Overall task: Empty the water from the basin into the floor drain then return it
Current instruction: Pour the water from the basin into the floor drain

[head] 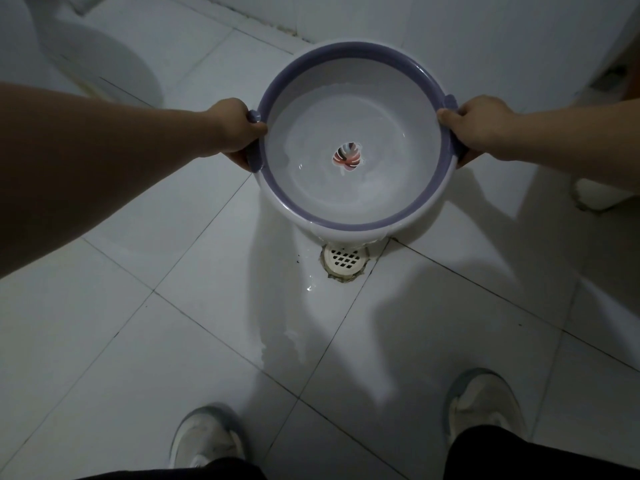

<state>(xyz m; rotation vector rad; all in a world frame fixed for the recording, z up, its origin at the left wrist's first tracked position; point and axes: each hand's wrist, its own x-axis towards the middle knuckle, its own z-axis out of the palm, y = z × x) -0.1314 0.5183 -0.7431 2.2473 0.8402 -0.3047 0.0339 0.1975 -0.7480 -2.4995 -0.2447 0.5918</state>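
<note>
A round white basin (353, 209) with a purple rim and a leaf print on its bottom is held above the tiled floor, tilted toward me. A little water lies inside it near the lower wall. My left hand (233, 131) grips the left rim handle and my right hand (476, 128) grips the right one. A round white floor drain (345, 263) sits just below the basin's near edge. A wet patch (291, 306) spreads over the tiles beside the drain and toward my feet.
A white toilet base (100, 64) stands at the far left. A white wall (485, 36) runs behind the basin. My two white shoes (207, 438) (485, 403) stand on the tiles near the bottom edge.
</note>
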